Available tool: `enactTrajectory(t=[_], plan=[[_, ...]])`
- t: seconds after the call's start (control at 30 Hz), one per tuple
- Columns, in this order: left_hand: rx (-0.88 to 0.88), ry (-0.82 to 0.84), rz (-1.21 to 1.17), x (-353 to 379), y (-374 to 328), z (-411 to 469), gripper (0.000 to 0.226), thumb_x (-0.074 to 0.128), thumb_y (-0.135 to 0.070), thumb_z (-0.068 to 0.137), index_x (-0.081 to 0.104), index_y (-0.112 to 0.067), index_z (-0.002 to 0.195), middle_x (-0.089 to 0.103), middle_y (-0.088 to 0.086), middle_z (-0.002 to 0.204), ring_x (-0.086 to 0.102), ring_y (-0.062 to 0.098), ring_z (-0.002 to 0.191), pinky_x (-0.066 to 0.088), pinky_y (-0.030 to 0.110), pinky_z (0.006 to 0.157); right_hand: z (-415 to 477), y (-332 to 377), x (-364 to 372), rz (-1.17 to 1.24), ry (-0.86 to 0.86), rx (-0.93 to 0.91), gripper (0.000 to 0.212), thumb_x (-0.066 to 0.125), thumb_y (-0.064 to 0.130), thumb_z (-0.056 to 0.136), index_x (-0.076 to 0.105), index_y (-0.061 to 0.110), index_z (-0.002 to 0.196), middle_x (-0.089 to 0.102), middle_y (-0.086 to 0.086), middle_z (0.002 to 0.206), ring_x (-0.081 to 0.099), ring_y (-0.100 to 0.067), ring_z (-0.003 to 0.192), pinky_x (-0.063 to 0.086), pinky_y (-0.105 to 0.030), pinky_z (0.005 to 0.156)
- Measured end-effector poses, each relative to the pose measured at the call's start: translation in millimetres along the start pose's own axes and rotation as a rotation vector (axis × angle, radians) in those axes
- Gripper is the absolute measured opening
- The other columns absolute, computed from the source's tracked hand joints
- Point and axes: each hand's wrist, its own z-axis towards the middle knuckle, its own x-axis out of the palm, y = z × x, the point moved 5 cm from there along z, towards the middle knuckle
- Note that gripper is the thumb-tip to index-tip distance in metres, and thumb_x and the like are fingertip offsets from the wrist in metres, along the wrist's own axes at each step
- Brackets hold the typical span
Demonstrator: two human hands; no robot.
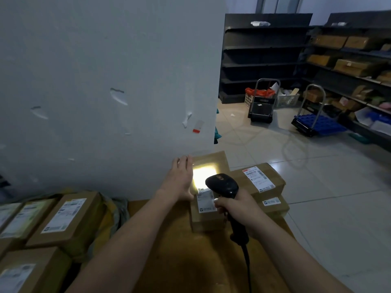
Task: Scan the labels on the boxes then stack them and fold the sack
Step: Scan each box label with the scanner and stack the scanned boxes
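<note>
Box (209, 224) under scan sits on the desk (179, 261) between the two hands, just ahead of the right hand (234, 208). Left hand (181, 176) lies flat with fingers straight against the box's left top edge, steadying it and gripping nothing. Right hand is wrapped round the grip of a black corded scanner (222, 183), nose aimed down at the label (206, 203). Bright scan light washes out the label's far half.

Two stacked boxes (260, 178) sit just right of the right hand, touching the scanned one. A group of boxes (65, 220) lies well left of the left hand, labels up. A crumpled yellowish sack (114, 210) sits between that group and the desk, not folded yet.

Handling, as a guess: small taped cardboard, stiff, probably light, not slippery. Take it by two opposite side faces and keep the label up for stacking. The sack looks soft and floppy, so grab it by the corners or mouth edge.
</note>
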Motion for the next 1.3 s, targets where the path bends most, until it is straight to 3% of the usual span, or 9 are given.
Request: enactTrajectory(t=[0.27,0.6,0.83,0.97,1.03,1.13,1.23,1.3], plan=[[-0.004,0.009,-0.012,-6,-4,-6,0.132,0.087,-0.046,0.067,-0.001,-0.006,0.157,0.015,0.011,0.16,0.014,0.036,0.147,0.033,0.043,0.118,-6,-2,0,0.007,0.026,-0.007,0.015,0.071,0.015,0.089,0.067,0.013,0.103,0.069,-0.009,0.088,0.067,-0.018,0.08,0.054,-0.035,0.078],[-0.034,0.058,-0.023,-10,-13,-6,0.137,0.086,-0.052,0.067,-0.005,-0.002,0.156,0.008,0.015,0.162,0.007,0.04,0.149,0.023,0.046,0.122,-14,-3,-5,0.004,0.008,-0.04,0.017,0.071,0.016,0.089,0.068,0.019,0.106,0.072,-0.008,0.096,0.069,-0.021,0.086,0.055,-0.04,0.084],[-0.004,0.054,-0.054,-16,-12,-9,0.136,0.088,-0.047,0.063,-0.001,-0.004,0.157,0.012,0.012,0.161,0.011,0.035,0.148,0.027,0.045,0.121,-11,-9,-18,0.046,-0.078,-0.035,0.015,0.073,0.015,0.087,0.068,0.021,0.1,0.073,-0.006,0.094,0.069,-0.022,0.09,0.056,-0.038,0.081],[0.081,0.174,-0.104,-25,-9,-12,0.13,0.09,-0.042,0.058,0.009,-0.016,0.157,0.022,0.002,0.158,0.015,0.029,0.144,0.032,0.048,0.117,3,-22,-34,0.216,-0.207,0.016,0.021,0.074,0.015,0.086,0.067,0.015,0.105,0.07,-0.011,0.088,0.067,-0.025,0.078,0.056,-0.04,0.072],[0.119,0.265,-0.137,-27,-10,-15,0.127,0.091,-0.039,0.057,0.014,-0.018,0.156,0.026,0.001,0.155,0.022,0.028,0.14,0.035,0.044,0.115,7,-28,-39,0.281,-0.265,0.033,0.022,0.073,0.015,0.087,0.064,0.017,0.108,0.069,-0.012,0.093,0.066,-0.028,0.083,0.055,-0.041,0.072],[0.129,0.342,-0.238,-28,-12,-23,0.125,0.092,-0.036,0.058,0.016,-0.019,0.156,0.03,-0.001,0.152,0.034,0.025,0.135,0.038,0.039,0.113,8,-38,-44,0.349,-0.292,0.076,0.022,0.073,0.016,0.089,0.061,0.017,0.107,0.068,-0.014,0.101,0.066,-0.032,0.093,0.055,-0.043,0.077],[0.114,0.372,-0.339,-31,-9,-32,0.123,0.093,-0.034,0.059,0.019,-0.019,0.156,0.032,-0.002,0.151,0.04,0.019,0.134,0.038,0.033,0.113,4,-51,-45,0.505,-0.269,0.141,0.029,0.074,0.019,0.088,0.059,0.02,0.113,0.07,-0.016,0.111,0.068,-0.037,0.101,0.056,-0.055,0.091],[0.099,0.384,-0.374,-32,-7,-35,0.121,0.092,-0.037,0.062,0.019,-0.019,0.156,0.032,-0.002,0.151,0.04,0.018,0.134,0.036,0.031,0.113,1,-56,-44,0.604,-0.235,0.153,0.032,0.075,0.021,0.086,0.058,0.026,0.113,0.07,-0.016,0.115,0.066,-0.039,0.106,0.056,-0.059,0.09]])
